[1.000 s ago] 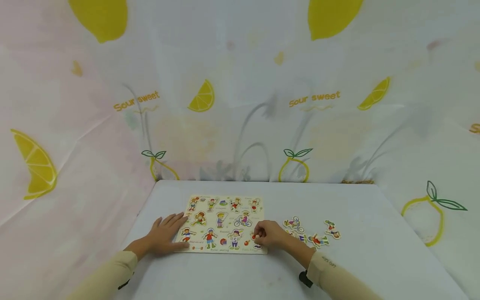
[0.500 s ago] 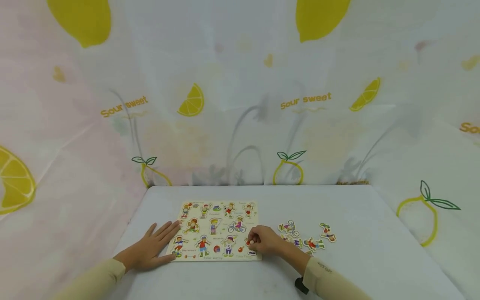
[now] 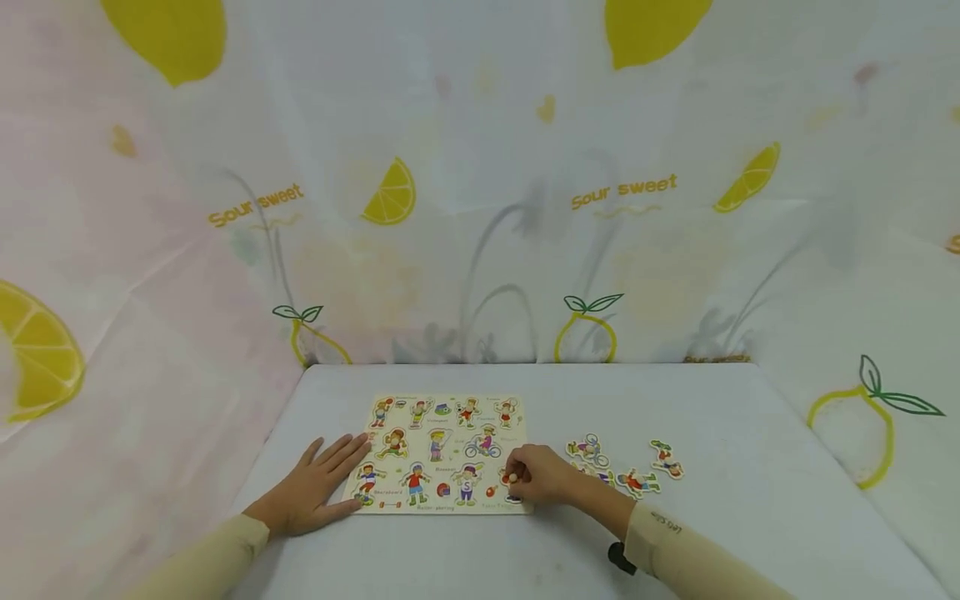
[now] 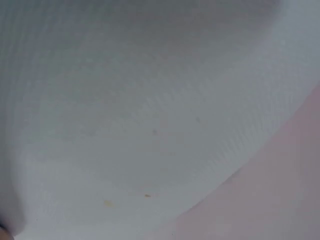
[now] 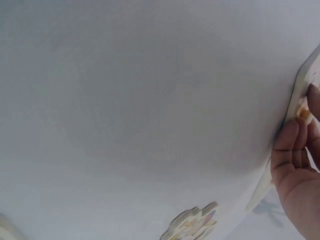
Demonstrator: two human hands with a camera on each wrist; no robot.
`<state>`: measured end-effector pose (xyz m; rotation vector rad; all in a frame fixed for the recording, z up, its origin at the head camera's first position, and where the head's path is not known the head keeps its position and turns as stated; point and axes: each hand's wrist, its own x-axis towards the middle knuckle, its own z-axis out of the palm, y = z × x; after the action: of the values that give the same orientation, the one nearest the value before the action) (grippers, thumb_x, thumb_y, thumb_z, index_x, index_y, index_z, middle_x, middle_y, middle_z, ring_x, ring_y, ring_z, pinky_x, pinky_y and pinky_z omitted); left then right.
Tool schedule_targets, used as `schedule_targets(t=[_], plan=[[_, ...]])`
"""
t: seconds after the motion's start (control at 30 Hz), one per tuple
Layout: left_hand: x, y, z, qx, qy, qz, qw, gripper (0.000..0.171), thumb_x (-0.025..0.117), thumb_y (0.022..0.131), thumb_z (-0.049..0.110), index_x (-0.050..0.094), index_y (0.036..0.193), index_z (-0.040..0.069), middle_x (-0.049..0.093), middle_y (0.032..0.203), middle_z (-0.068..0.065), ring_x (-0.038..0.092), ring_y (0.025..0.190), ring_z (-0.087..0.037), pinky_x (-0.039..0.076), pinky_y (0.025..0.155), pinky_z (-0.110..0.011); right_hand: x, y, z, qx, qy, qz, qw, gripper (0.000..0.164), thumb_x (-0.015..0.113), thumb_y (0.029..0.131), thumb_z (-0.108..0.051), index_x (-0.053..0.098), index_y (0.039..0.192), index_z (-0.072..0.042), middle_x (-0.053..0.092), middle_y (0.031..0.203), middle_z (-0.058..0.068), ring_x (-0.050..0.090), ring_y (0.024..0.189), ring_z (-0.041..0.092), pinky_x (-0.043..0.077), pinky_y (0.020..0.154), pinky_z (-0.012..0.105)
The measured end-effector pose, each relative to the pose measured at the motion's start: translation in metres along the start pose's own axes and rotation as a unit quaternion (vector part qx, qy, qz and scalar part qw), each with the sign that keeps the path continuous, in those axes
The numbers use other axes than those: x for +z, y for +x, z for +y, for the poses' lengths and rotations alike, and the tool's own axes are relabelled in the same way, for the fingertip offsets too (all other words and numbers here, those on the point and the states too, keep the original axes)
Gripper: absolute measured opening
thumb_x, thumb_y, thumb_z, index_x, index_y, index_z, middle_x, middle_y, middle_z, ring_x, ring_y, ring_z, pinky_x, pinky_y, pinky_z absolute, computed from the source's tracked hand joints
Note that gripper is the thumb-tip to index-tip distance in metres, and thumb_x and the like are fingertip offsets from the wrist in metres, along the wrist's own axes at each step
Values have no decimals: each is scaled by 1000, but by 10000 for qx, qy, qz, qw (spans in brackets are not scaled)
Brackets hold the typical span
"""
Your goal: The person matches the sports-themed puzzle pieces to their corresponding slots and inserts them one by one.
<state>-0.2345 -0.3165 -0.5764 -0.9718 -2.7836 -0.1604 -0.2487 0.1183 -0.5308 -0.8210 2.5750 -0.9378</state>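
Observation:
A cream wooden puzzle board [image 3: 405, 508] printed with children playing sports lies on the white table. My left hand [image 3: 311, 487] rests at its left edge, fingers spread and fingertips on the board. At the lower right corner my right hand [image 3: 543, 475] pinches a small figure puzzle piece [image 3: 512, 480] between thumb and fingers. The fingers hide much of that piece. In the right wrist view the same hand [image 5: 297, 165] bends its fingers at the board's edge [image 5: 295, 95]. The left wrist view catches only a bit of a fingertip at the lower left.
Several loose puzzle pieces lie right of the right hand, among them a cyclist piece [image 3: 588, 450], a red-shirted figure piece [image 3: 637, 482] and a skateboarder piece [image 3: 666, 460]. A lemon-printed curtain [image 3: 480, 250] stands behind the table [image 3: 712, 533] and along its sides.
The head view has shifted slightly. The right hand keeps its pinch on the puzzle piece at the board's lower right corner, and the left hand stays at the left edge.

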Motion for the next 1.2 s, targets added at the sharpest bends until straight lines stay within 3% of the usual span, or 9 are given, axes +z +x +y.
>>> schedule_targets(t=[0.2,0.3,0.47,0.6,0.73,0.83,1.0,1.13,1.2], plan=[[4,-7,5,-108,-47,-98,9999,81,55,92,61,30,157,18,31,163,-1,34,146,-32,23,112,-61,-3,-13,4,-77,78,-227,9997,35,80,82,-20,66,110,-5,62,90,-5,55,77,3,50,69,19],[4,-6,6,-171,-82,-50,9998,81,55,92,61,30,157,19,30,163,1,33,147,-31,22,113,-62,-9,-23,5,-305,-447,67,9985,43,77,86,-27,64,121,-7,65,103,-3,61,89,8,53,77,25],[3,3,10,-76,-55,53,9999,81,55,92,61,32,156,17,33,161,-3,36,145,-33,25,110,-65,-24,-48,12,-748,-1909,989,9737,56,71,90,-39,55,138,-16,58,133,4,60,116,21,52,95,46],[3,1,11,-101,-78,-80,9999,81,53,92,63,32,156,17,33,162,-2,36,145,-32,24,110,-66,-27,-69,23,-867,-2320,1340,9595,74,71,88,-46,40,151,-25,38,156,10,51,131,29,43,104,55],[3,-2,7,-251,-97,-145,9995,82,51,91,66,31,156,21,30,163,3,34,147,-29,22,113,-64,-20,-83,36,-970,-2469,1268,9558,83,66,88,-51,26,157,-28,14,166,12,33,145,34,20,114,48],[2,-3,3,-219,-32,10,9998,82,53,91,66,32,156,21,32,162,2,36,146,-30,23,112,-63,-16,-89,41,-1006,-2664,1262,9503,80,62,90,-53,27,157,-26,8,167,13,29,147,35,8,113,43],[2,1,0,-51,89,233,9997,81,55,91,63,33,155,18,35,161,-2,38,144,-32,25,110,-63,-18,-93,47,-973,-2979,1352,9399,77,61,91,-54,36,154,-19,12,166,13,35,144,37,8,113,39],[2,4,-1,-95,53,98,9999,82,54,91,64,33,155,18,34,161,-2,37,145,-32,25,110,-64,-20,-101,55,-852,-2913,1351,9432,76,60,92,-54,36,154,-19,13,167,12,34,144,35,2,117,31],[1,5,-2,-138,33,68,9999,82,54,90,65,34,155,19,34,161,-1,36,145,-32,25,110,-64,-21,-104,58,-802,-2963,1394,9415,75,60,92,-53,37,154,-18,17,166,13,35,143,35,7,117,34]])
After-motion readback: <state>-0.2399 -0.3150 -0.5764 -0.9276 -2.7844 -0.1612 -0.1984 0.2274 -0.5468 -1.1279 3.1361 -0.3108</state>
